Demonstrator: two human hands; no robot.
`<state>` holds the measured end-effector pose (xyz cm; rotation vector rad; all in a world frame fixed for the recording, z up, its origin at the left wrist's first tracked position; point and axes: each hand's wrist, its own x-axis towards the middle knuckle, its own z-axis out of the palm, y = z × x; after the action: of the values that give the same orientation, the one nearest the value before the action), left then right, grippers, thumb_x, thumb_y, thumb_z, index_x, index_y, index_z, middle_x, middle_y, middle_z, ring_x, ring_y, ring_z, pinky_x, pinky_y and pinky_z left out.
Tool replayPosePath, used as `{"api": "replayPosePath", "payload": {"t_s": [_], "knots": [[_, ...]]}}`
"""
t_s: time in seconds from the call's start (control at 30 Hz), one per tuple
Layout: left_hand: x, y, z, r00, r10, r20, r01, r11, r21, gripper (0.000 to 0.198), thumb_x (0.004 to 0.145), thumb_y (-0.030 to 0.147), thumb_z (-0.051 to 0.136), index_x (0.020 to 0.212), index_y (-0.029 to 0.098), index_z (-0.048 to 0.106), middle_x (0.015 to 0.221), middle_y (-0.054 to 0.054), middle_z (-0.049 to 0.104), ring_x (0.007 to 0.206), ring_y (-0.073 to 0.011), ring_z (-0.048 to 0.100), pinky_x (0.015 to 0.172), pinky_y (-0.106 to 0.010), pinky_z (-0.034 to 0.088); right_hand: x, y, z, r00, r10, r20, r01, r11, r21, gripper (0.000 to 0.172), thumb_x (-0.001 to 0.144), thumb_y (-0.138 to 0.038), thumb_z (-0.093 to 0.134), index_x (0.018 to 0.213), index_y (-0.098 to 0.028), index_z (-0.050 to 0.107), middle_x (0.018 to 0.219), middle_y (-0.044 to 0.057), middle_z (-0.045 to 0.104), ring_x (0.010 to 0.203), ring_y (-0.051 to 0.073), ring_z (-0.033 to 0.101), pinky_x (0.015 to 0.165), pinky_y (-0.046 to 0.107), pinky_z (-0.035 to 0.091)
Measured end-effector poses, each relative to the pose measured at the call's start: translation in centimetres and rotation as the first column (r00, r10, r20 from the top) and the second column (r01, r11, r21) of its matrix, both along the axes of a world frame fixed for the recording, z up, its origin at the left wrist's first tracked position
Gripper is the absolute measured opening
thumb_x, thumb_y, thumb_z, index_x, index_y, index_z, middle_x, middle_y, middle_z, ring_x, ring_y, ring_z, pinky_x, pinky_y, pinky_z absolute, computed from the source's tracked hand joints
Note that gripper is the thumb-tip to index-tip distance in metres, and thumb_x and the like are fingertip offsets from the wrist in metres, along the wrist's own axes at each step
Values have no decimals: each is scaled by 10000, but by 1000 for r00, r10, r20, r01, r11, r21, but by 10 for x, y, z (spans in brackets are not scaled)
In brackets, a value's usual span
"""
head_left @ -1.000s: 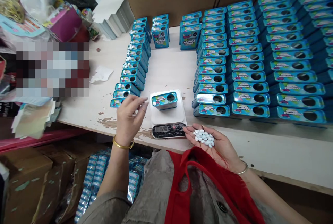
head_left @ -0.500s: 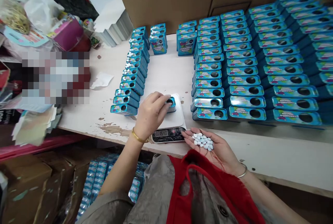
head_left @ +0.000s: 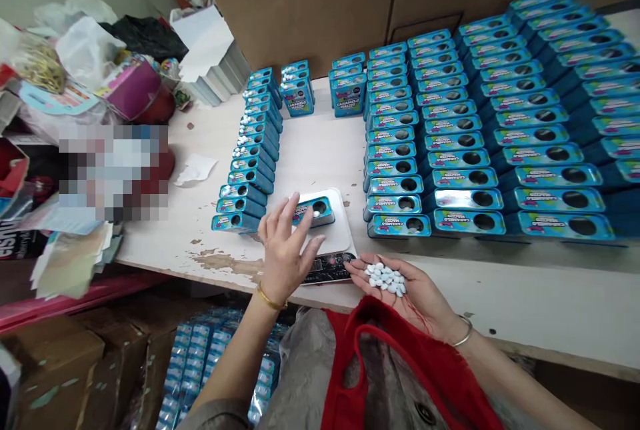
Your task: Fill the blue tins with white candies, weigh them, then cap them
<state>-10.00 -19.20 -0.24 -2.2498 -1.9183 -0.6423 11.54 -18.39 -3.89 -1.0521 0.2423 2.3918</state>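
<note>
A blue candy tin (head_left: 323, 211) with a round hole in its top stands on a white digital scale (head_left: 341, 220); a white candy shows at the hole. Over the tin's left end is my left hand (head_left: 285, 243), its fingers spread and thumb apart, and I cannot tell whether the fingertips touch it. The hand partly covers the scale's black panel (head_left: 330, 269). Palm up at the scale's right front corner, my right hand (head_left: 425, 293) cups a small heap of white candies (head_left: 386, 279).
Rows of blue tins with open holes (head_left: 455, 143) fill the right side. A column of tins (head_left: 253, 163), some topped with white candies, stands to the left. Behind are a large cardboard box (head_left: 320, 10) and a stack of white card (head_left: 207, 50). Bags and clutter (head_left: 90, 50) lie far left.
My left hand has opened from its pinch at the tin's hole and drawn back to the left, uncovering more of the tin. My right hand still cups the candies. The view has shifted slightly.
</note>
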Motion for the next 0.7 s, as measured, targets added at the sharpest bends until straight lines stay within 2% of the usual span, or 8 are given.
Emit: {"api": "replayPosePath", "payload": {"t_s": [0.07,0.13,0.23,0.3,0.37,0.47,0.6,0.7], "knots": [[5,8,4,1000,8,-23,-9,999,-32,493,855,371,561,1307,208,450,1438,-155,369,1331,-310,314,1040,-489,264,1,-1,0,1000,-9,6,9,1000,1,217,831,-161,538,987,-54,643,1038,184,704,1035,254,650,904,353,533],[2,18,12,1000,0,-30,-3,997,-75,545,850,398,565,1329,186,412,1377,-172,436,1276,-310,384,1019,-476,284,3,-2,1,1000,-25,4,25,1000,-7,212,823,-163,551,978,-54,647,1043,185,702,1041,253,647,903,344,532],[-12,38,26,993,-117,-17,111,968,-227,411,863,366,557,1222,182,478,1108,-114,606,1036,-244,551,907,-405,379,2,-1,2,999,-42,-22,41,998,-46,195,809,-163,568,938,-47,656,1027,197,705,1017,250,659,898,330,530],[-24,61,32,983,-183,25,183,945,-271,319,867,344,555,1140,186,509,992,-70,620,931,-204,572,835,-351,418,1,0,1,999,-35,-33,33,997,-65,190,796,-167,592,919,-41,661,998,202,711,981,251,674,886,329,534],[-33,94,35,980,-190,64,200,954,-223,314,858,338,569,1125,186,508,986,-60,608,924,-191,566,812,-320,438,-1,1,-1,999,-21,-35,18,997,-78,202,781,-186,623,908,-35,668,980,209,714,959,259,682,857,322,544],[-40,160,34,981,-189,40,192,969,-155,297,840,276,582,1114,178,522,1028,-62,588,963,-188,557,840,-304,443,1,3,-8,998,-32,-61,27,996,-85,224,767,-198,644,909,-29,682,982,216,712,970,276,676,853,328,543],[-33,247,17,970,-227,-86,205,956,-209,304,809,252,602,1098,168,560,1060,-75,571,970,-193,558,841,-289,439,8,6,-17,993,-67,-96,54,989,-137,202,756,-190,651,854,-23,706,939,213,720,953,280,681,863,333,535],[-21,292,1,962,-243,-122,213,952,-219,321,791,250,617,1101,178,577,1071,-83,571,976,-207,556,839,-298,430,10,11,-22,993,-77,-88,59,979,-195,153,742,-170,653,786,-38,719,875,194,733,895,275,699,798,327,558]]}}
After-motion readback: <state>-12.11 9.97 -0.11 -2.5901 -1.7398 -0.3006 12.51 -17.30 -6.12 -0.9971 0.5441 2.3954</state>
